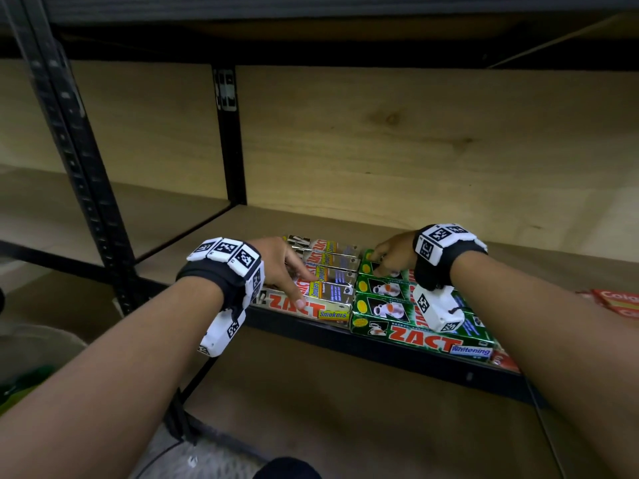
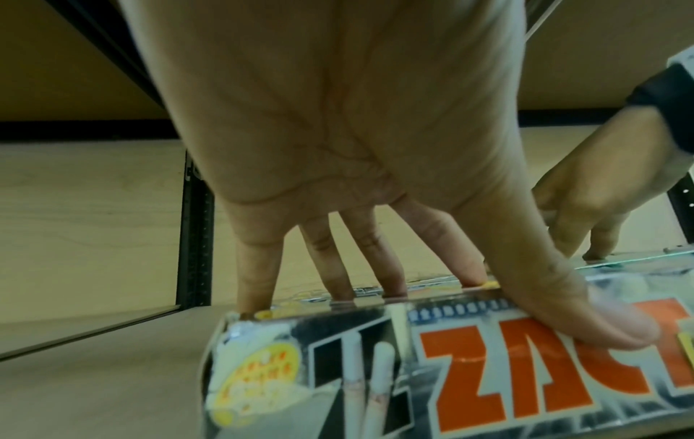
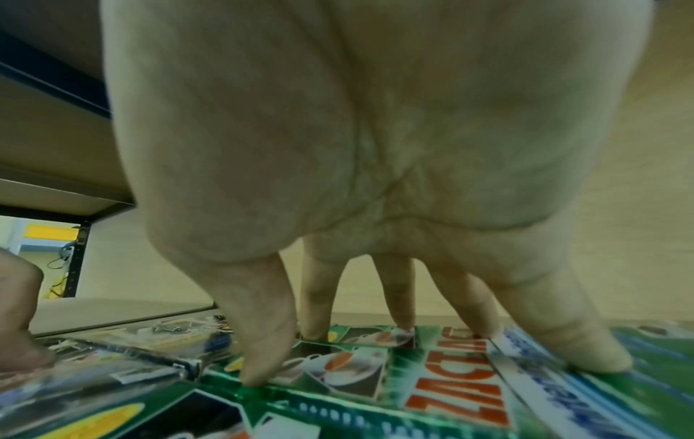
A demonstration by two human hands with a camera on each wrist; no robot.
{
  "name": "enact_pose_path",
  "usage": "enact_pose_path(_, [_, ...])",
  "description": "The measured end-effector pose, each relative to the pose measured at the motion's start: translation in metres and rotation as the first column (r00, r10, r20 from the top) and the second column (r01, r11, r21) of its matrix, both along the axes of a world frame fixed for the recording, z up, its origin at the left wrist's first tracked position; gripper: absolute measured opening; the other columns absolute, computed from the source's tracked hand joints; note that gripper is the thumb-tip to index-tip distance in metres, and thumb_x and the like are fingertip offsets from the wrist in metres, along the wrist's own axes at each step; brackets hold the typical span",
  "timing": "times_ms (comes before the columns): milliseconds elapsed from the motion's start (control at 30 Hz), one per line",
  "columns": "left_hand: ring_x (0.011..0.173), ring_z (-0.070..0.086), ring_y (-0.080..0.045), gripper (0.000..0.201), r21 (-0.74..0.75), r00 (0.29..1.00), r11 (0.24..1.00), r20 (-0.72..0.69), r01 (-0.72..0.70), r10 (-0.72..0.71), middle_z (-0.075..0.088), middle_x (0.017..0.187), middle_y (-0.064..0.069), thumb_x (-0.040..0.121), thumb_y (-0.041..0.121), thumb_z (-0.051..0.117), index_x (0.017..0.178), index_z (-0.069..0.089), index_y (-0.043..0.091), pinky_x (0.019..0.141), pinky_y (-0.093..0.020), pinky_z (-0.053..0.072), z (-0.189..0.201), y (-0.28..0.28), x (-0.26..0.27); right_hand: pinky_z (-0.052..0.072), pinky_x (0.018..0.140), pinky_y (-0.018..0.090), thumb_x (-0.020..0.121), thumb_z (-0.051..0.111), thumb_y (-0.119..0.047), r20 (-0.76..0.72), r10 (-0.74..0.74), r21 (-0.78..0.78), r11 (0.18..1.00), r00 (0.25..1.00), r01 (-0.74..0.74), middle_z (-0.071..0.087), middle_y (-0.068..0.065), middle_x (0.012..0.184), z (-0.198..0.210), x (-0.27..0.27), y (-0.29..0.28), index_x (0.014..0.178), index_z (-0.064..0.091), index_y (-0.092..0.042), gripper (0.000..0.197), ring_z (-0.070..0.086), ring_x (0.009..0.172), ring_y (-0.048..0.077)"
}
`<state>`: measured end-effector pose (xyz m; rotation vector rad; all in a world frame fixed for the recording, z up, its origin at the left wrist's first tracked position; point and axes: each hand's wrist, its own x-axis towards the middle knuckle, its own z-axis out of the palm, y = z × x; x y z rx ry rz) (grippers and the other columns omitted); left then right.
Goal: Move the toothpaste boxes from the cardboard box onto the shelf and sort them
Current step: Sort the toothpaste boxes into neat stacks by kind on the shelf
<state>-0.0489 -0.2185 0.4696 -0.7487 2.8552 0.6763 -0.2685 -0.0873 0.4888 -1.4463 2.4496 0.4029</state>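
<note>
Two groups of toothpaste boxes are laid flat, side by side, on the wooden shelf (image 1: 193, 250), at its front edge. The landmark taken here is the green Whitening boxes (image 1: 425, 335), a block of several rows stacked along the front edge. Directly to the left of that block, and touching it, the silver Smokers boxes (image 1: 326, 307) are lined up in parallel rows running back toward the rear panel. To the right of the green block, part of a red box (image 1: 619, 300) is seen at the picture edge; its full label cannot be read.

The left hand (image 1: 281, 267) is placed on top of the silver group. In the left wrist view its fingers (image 2: 259, 267) are extended downward, with the tips set on the far rows, while the thumb is laid across the printed face of the nearest box (image 2: 488, 374). Nothing is enclosed by the fingers; the hand is released and pressing only.

The right hand (image 1: 390, 254) is placed on the far rows of the green block. In the right wrist view its fingertips (image 3: 263, 374) are spread and planted on the green box tops (image 3: 432, 386), fingers mostly straight, with no box gripped.

A black upright post (image 1: 230, 140) of the frame stands behind and to the left of the green block. The cardboard box is not identifiable in these views.
</note>
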Motion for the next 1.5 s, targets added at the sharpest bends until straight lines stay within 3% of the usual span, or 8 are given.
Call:
enact_pose_path(233, [0.106,0.056,-0.001,0.060,-0.069,0.999,0.997,0.040,-0.033,0.036,0.063,0.126,0.019,0.061,0.050,0.086,0.118,0.068,0.042,0.079,-0.016,0.037,0.005,0.018,0.000,0.036,0.104,0.029,0.100,0.050,-0.030,0.062,0.020,-0.138,0.990,0.998,-0.011,0.038,-0.004,0.155,-0.002,0.009,0.034,0.145,0.045,-0.033,0.045,0.041,0.137,0.021])
enact_pose_path(400, [0.125,0.053,-0.012,0.058,-0.180,0.994,0.982,0.077,-0.065,0.080,0.056,0.138,0.010,0.073,0.039,0.083,0.127,0.065,0.029,0.091,-0.019,0.034,0.006,0.040,-0.001,0.036,0.109,0.034,0.098,0.057,-0.028,0.135,0.008,-0.110,0.994,0.991,0.007,0.040,-0.005,0.152,0.008,0.018,0.082,0.144,0.049,-0.030,0.047,0.040,0.138,0.021])
enact_pose_path(567, [0.124,0.054,-0.024,0.050,-0.393,0.987,0.919,0.156,0.031,0.033,0.060,0.131,-0.003,0.088,0.040,0.068,0.132,0.061,0.018,0.093,-0.027,0.042,0.008,0.082,-0.008,0.040,0.091,0.030,0.093,0.064,-0.035,0.096,-0.023,-0.066,0.997,0.995,0.029,0.054,-0.003,0.141,0.015,0.016,0.134,0.134,0.059,-0.028,0.041,0.053,0.117,0.018])
enact_pose_path(833, [0.119,0.056,-0.011,0.049,-0.358,0.961,0.892,0.106,0.276,-0.254,0.059,0.132,0.012,0.082,0.042,0.074,0.129,0.062,0.033,0.098,-0.029,0.045,0.025,0.158,-0.047,0.037,0.104,0.029,0.086,0.073,-0.036,-0.067,-0.113,-0.045,0.993,0.991,0.110,0.048,-0.002,0.147,0.021,0.009,0.194,0.137,0.057,-0.023,0.056,0.045,0.133,0.022])
enact_pose_path(1100, [0.113,0.059,-0.018,0.042,-0.323,0.958,0.905,0.163,0.277,-0.235,0.063,0.127,0.005,0.091,0.048,0.062,0.126,0.065,0.025,0.089,-0.024,0.042,0.035,0.172,-0.093,0.030,0.112,0.035,0.095,0.060,-0.043,0.040,-0.146,-0.134,0.980,0.989,0.150,0.043,0.000,0.151,0.030,-0.007,0.207,0.139,0.055,-0.022,0.049,0.040,0.137,0.023])
enact_pose_path(1200, [0.102,0.065,-0.016,0.037,-0.240,0.965,0.940,0.159,0.244,-0.210,0.069,0.117,0.008,0.089,0.051,0.063,0.113,0.073,0.026,0.086,-0.028,0.051,0.034,0.159,-0.111,0.045,0.096,0.030,0.090,0.067,-0.042,0.067,-0.103,-0.138,0.984,0.992,0.111,0.055,-0.006,0.137,0.033,-0.021,0.200,0.126,0.066,-0.027,0.039,0.057,0.112,0.016])
enact_pose_path(1300, [0.087,0.068,-0.020,0.034,-0.074,0.970,0.982,0.184,0.176,-0.160,0.072,0.101,0.001,0.088,0.048,0.066,0.105,0.076,0.021,0.063,-0.023,0.058,0.038,0.144,-0.132,0.054,0.050,0.021,0.089,0.071,-0.032,0.211,-0.152,-0.097,0.980,0.966,0.176,0.066,0.001,0.116,0.029,-0.037,0.187,0.115,0.073,-0.021,0.028,0.066,0.075,0.014])
enact_pose_path(1500, [0.075,0.063,-0.022,0.037,0.218,0.877,0.975,0.457,0.052,-0.149,0.065,0.096,-0.011,0.095,0.034,0.062,0.117,0.069,0.005,0.053,-0.024,0.057,0.044,0.118,-0.179,0.056,0.048,0.028,0.086,0.076,-0.023,0.317,-0.219,0.134,0.974,0.923,0.184,0.071,0.021,0.103,0.036,-0.063,0.144,0.099,0.074,-0.011,0.018,0.070,0.058,0.023])
